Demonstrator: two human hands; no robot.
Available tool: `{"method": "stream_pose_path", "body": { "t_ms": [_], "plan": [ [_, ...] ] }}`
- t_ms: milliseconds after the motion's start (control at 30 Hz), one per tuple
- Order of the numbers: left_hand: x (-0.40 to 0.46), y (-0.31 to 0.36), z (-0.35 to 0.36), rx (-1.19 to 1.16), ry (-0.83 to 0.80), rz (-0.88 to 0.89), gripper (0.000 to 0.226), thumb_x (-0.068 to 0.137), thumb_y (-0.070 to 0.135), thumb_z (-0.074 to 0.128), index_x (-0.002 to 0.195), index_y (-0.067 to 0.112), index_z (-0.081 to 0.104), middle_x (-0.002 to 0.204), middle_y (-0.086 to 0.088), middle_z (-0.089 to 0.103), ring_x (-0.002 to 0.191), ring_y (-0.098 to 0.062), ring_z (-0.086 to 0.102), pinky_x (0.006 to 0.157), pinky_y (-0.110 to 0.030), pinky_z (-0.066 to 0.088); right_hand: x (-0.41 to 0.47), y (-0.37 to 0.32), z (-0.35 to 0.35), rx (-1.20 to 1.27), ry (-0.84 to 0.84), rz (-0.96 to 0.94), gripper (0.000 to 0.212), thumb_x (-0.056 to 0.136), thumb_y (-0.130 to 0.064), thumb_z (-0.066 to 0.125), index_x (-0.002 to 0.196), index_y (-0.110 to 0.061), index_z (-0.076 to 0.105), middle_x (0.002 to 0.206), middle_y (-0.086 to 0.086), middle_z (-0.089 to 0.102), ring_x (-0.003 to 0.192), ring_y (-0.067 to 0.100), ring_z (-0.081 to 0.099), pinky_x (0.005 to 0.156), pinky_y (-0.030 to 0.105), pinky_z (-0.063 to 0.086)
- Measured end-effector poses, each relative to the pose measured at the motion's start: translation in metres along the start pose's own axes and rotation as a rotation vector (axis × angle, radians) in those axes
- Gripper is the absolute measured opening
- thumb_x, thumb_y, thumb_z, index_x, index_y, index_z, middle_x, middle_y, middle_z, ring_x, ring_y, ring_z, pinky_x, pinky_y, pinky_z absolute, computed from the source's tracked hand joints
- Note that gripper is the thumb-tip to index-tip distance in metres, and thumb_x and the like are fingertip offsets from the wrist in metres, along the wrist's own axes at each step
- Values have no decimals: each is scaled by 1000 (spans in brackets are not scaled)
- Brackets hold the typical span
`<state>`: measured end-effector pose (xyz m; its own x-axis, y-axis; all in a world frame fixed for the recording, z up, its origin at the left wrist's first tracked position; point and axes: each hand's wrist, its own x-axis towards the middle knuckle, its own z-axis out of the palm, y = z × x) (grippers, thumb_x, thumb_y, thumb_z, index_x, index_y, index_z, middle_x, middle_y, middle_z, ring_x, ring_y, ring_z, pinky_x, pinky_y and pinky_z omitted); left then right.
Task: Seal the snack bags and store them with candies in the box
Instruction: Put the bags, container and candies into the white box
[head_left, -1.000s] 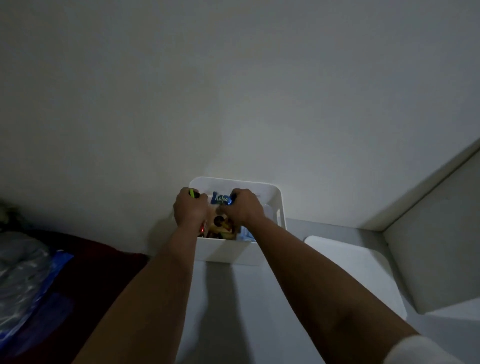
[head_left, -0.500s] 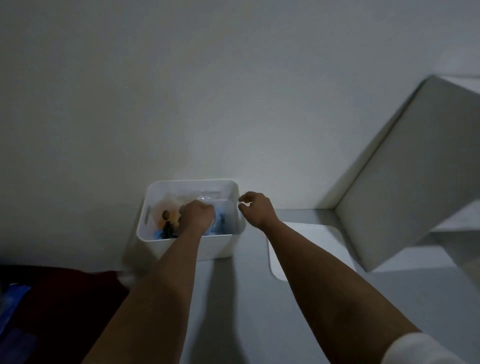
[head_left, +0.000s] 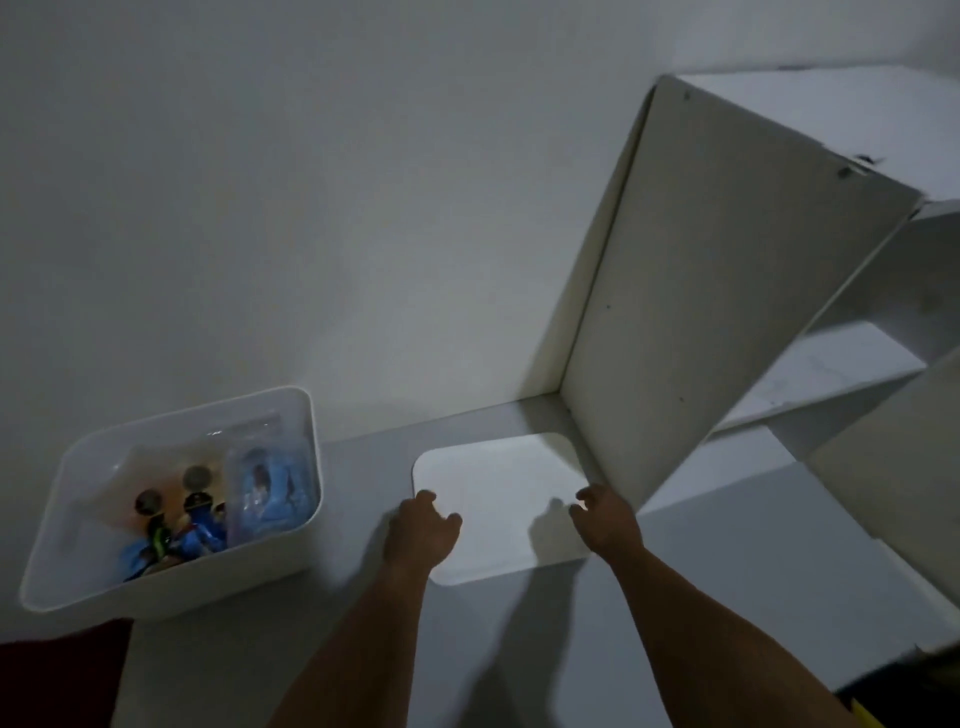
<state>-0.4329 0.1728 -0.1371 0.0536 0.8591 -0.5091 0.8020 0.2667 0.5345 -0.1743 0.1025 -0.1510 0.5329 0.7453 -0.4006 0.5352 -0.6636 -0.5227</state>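
Note:
A white open box (head_left: 306, 499) stands on the grey surface at the left, against the wall. Inside lie clear sealed snack bags (head_left: 270, 488) with blue contents and several wrapped candies (head_left: 176, 535). To its right a flat white lid (head_left: 504, 499) lies on the surface. My left hand (head_left: 421, 530) rests at the lid's left edge with fingers loosely curled. Over the lid's right edge sits my right hand (head_left: 605, 519), fingers bent and holding nothing that I can see.
A white shelf unit (head_left: 727, 291) rises at the right, its side panel close to the lid. A plain white wall is behind. A dark red cloth (head_left: 62, 675) shows at the bottom left corner.
Both hands left the box and moved right to the lid. The view swung right, so the box now sits at the left.

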Motion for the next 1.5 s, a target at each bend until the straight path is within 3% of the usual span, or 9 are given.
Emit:
{"method": "stream_pose_path", "body": {
  "t_ms": [300, 433, 667, 833, 967, 1067, 1167, 1233, 1500],
  "plan": [
    [35, -14, 68, -136, 74, -315, 79, 84, 47, 64, 153, 20, 37, 149, -11, 51, 133, -38, 50, 110, -41, 42, 62, 43, 24, 65, -70, 141, 67, 88, -40, 69, 147, -15, 48, 138, 16, 62, 126, 38, 59, 104, 44, 50],
    [36, -6, 77, -276, 253, -367, 71, 79, 44, 73, 141, 15, 52, 128, -16, 62, 114, -40, 61, 95, -46, 54, 74, 34, 28, 114, -70, 231, 74, 87, -53, 67, 149, -17, 46, 144, 15, 55, 132, 39, 51, 107, 47, 45],
    [34, 0, 53, -435, 365, -392, 64, 73, 50, 61, 121, 9, 68, 113, -16, 62, 90, -35, 66, 83, -41, 59, 80, 16, 18, 172, -21, 311, 56, 96, -38, 61, 133, 3, 60, 133, 24, 62, 124, 41, 58, 102, 43, 48],
    [22, 29, 4, -432, 340, -176, 32, 90, 30, 60, 113, 10, 71, 107, -11, 73, 93, -31, 68, 76, -30, 51, 68, -17, -11, 301, 98, 245, 53, 80, -45, 63, 106, 0, 70, 111, 22, 72, 107, 40, 67, 96, 46, 53],
    [11, 37, -54, -429, 361, -81, 35, 91, 34, 59, 116, 11, 70, 114, -12, 72, 103, -35, 68, 81, -32, 52, 36, -69, -36, 259, 200, 135, 46, 95, -38, 59, 116, 2, 67, 119, 26, 68, 116, 43, 62, 98, 41, 45],
    [1, 25, -107, -418, 398, -33, 39, 93, 36, 56, 121, 12, 68, 117, -12, 71, 106, -33, 67, 80, -32, 49, 5, -115, -34, 286, 286, 28, 60, 87, -47, 52, 105, 6, 71, 107, 30, 70, 104, 45, 65, 89, 42, 49],
    [-10, -6, -161, -461, 483, 16, 34, 94, 34, 54, 116, 13, 70, 112, -9, 72, 98, -29, 68, 75, -31, 49, -20, -162, -11, 324, 299, -63, 67, 80, -48, 46, 100, 11, 71, 97, 32, 71, 95, 44, 68, 74, 35, 43],
    [-17, -36, -195, -480, 544, 28, 31, 93, 32, 54, 111, 13, 71, 107, -9, 72, 90, -28, 66, 73, -31, 48, -37, -195, 11, 327, 275, -116, 55, 92, -40, 54, 95, 11, 72, 92, 31, 71, 92, 43, 70, 71, 34, 43],
    [-34, -190, -286, -467, 773, -97, 42, 86, 34, 50, 116, 16, 72, 110, -15, 73, 100, -38, 67, 88, -39, 54, -99, -302, 139, 399, 83, -213, 28, 91, -23, 63, 108, -7, 77, 104, 16, 76, 101, 35, 70, 89, 34, 53]
  ]
}}
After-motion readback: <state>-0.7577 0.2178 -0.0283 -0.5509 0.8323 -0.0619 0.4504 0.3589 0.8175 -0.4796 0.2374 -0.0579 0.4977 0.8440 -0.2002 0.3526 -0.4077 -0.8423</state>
